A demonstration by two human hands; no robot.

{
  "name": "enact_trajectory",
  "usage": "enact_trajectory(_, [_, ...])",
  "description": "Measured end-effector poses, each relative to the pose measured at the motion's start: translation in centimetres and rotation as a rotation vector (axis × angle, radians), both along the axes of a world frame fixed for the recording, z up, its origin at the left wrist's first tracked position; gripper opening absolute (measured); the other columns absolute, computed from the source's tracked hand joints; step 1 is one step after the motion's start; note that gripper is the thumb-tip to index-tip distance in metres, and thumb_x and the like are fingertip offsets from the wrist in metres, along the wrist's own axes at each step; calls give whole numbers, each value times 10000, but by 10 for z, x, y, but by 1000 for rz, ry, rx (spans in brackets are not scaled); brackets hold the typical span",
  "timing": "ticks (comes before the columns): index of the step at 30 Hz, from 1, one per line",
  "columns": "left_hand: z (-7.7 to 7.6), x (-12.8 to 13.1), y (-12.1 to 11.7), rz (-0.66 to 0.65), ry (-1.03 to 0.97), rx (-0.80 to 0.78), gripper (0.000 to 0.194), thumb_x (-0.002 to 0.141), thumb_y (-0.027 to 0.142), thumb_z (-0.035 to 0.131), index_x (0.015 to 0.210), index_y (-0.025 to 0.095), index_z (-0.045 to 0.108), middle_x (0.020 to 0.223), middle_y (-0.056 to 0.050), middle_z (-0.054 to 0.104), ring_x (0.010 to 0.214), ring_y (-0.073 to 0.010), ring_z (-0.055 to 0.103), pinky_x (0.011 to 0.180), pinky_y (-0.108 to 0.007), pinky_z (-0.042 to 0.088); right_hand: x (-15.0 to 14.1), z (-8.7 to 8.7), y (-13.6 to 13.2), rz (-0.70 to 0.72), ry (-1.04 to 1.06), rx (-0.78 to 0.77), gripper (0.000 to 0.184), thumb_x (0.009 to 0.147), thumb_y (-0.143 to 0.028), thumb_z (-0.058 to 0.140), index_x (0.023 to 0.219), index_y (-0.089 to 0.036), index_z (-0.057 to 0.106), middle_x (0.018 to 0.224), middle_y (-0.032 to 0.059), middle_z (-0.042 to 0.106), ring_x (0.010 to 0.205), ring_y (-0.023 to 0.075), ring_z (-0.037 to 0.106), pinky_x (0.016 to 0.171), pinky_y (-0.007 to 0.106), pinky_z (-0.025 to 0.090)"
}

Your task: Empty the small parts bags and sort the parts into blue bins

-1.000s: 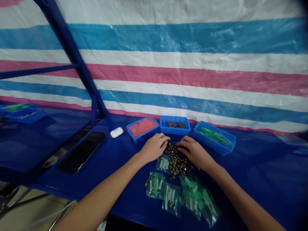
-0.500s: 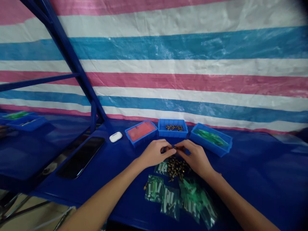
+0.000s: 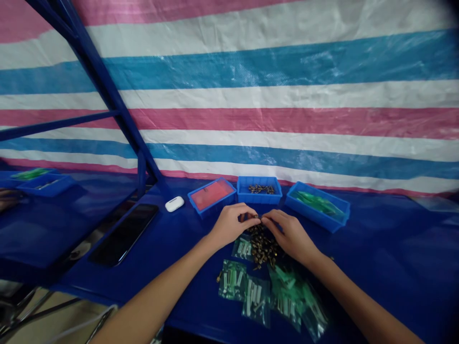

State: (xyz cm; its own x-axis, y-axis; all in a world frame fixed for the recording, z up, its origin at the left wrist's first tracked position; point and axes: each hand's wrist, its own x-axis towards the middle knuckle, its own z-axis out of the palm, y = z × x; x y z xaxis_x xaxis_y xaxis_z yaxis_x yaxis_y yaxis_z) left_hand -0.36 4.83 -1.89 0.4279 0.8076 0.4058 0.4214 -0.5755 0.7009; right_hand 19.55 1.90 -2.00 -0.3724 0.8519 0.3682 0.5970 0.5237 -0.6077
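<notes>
Over the top of a pile of small brass-coloured metal parts [image 3: 264, 249], my left hand [image 3: 233, 223] and my right hand [image 3: 287, 233] meet fingertip to fingertip. The left thumb and forefinger are closed on what looks like one small brass-coloured metal part. The right fingers are pinched together just beside it; what they hold is too small to make out. Close below lie clear bags with white pieces inside: a small bag [image 3: 243, 248], a left bag [image 3: 232, 281] and a middle bag [image 3: 256, 301]. Green-tinted bags [image 3: 289, 294] overlap under my right wrist.
Along the back stand a blue bin with a red-orange sheet [image 3: 211, 196], a blue bin of brass-coloured parts [image 3: 260, 197] and a blue bin of green bags [image 3: 317, 217]. A white case [image 3: 174, 204] and a black phone [image 3: 124, 234] lie left. Another person's hand [image 3: 7, 198] shows far left.
The fingertips of both hands have drawn slightly closer together above the pile. The whole view has shifted a little; bins and bags stay in place.
</notes>
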Motion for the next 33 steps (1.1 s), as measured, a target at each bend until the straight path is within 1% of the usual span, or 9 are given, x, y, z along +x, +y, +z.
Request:
enact_trajectory(4, [-1,2,-2,-28,1,7,152,839,321,670,896,184,700,794,5,628,625,-93,504,615,-212,407,-3,3,-2,25,24,-77,271,976,-318,400,832,-214,605,792,23,637,740,179,585,674,294,422])
enact_trajectory(9, [4,3,-6,-93,-7,-30,237,851,270,646,1083,224,665,914,-1,649,610,-78,502,626,-206,433,0,6,0,55,102,-183,294,955,-354,425,784,-201,608,712,-2,610,667,159,546,621,261,397])
enact_trajectory(13, [5,3,-9,-97,28,-5,120,843,235,618,940,191,674,838,-2,627,636,-90,532,632,-209,437,2,3,1,82,148,-260,306,946,-359,429,774,-185,613,699,-6,590,662,148,521,613,251,383])
enact_trajectory(19, [8,0,-15,-142,180,154,153,777,181,582,925,201,616,871,-15,622,810,-154,588,736,-249,460,-1,6,-3,154,156,-365,289,900,-324,477,679,-164,570,620,-24,519,586,113,449,545,226,331])
enact_trajectory(22, [10,-5,-13,-103,201,184,307,833,299,576,1128,216,560,938,-27,630,842,-172,588,778,-278,466,-2,20,12,95,209,-291,294,902,-352,466,715,-168,600,654,-10,570,614,126,506,580,231,378])
enact_trajectory(25, [9,-10,-6,73,178,139,371,925,391,471,1252,216,475,895,-15,631,731,-150,582,703,-269,459,3,31,40,-165,192,-147,368,927,-432,418,772,-175,632,616,-5,576,558,135,515,561,247,382])
enact_trajectory(29, [4,-14,4,245,234,129,242,974,350,386,1083,218,557,794,3,631,686,-147,597,636,-257,416,12,24,56,-296,24,-92,438,897,-511,486,630,-180,590,519,-3,540,498,141,484,528,270,318])
enact_trajectory(31, [2,-15,6,237,293,162,217,971,305,390,950,216,587,818,-3,642,736,-157,613,666,-264,414,13,14,47,-274,-53,-56,428,907,-505,484,640,-187,586,518,-8,532,498,143,479,531,277,306])
enact_trajectory(33, [-1,-15,7,203,335,181,208,963,276,404,916,220,599,871,-8,648,773,-164,620,700,-270,421,11,3,33,-179,-121,-32,342,940,-442,458,776,-199,636,619,-1,596,564,153,531,567,277,342])
